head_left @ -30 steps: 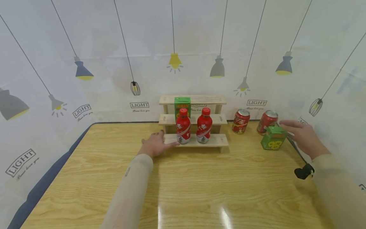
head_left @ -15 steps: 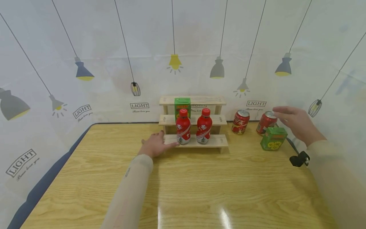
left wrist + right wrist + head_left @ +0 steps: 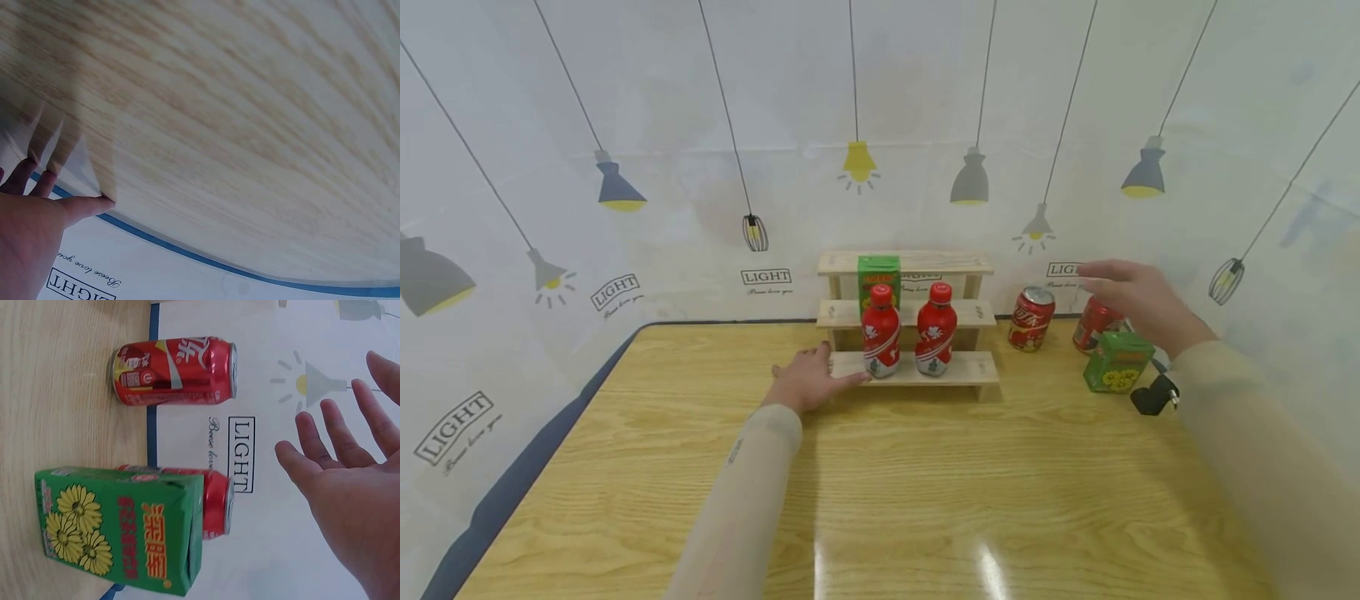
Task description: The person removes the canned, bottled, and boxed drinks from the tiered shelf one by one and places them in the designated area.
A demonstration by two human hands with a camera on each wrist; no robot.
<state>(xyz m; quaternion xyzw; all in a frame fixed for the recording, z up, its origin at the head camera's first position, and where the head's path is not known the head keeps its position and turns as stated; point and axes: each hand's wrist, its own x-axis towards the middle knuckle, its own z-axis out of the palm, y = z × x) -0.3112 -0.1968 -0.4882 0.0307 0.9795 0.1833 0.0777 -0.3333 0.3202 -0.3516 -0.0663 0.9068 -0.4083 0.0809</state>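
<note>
Change noted: the right hand [image 3: 1138, 304] has shifted inward to the left over the last second, away from its position beside the green, box-shaped drink carton with yellow flowers [image 3: 1117, 362]. In the head view it now overlaps the red cylindrical metal can nearest that carton [image 3: 1095, 323]. The right wrist view confirms clearance — fingers extended and spread, gripping nothing, apart from both cans and the carton.

Unchanged: the carton stands upright on the yellow wood-grain table [image 3: 925, 492], in front of the nearest can. A second red cylindrical metal can [image 3: 1032, 318] stands upright between that can and the pale wooden three-step shelf [image 3: 973, 367].

The left hand [image 3: 808, 379] remains at the left end of the shelf, fingers and thumb spread, thumb along the front of the lowest step. Pressure on the wood cannot be determined.

Shelf load, also unchanged: two red-and-white plastic bottles with red caps [image 3: 936, 335] upright on the lowest step; a second green flowered carton [image 3: 878, 273] behind the left one, apparently on the middle step.

Assessment: the right hand appears to be between contacts — no item is in transit.
</note>
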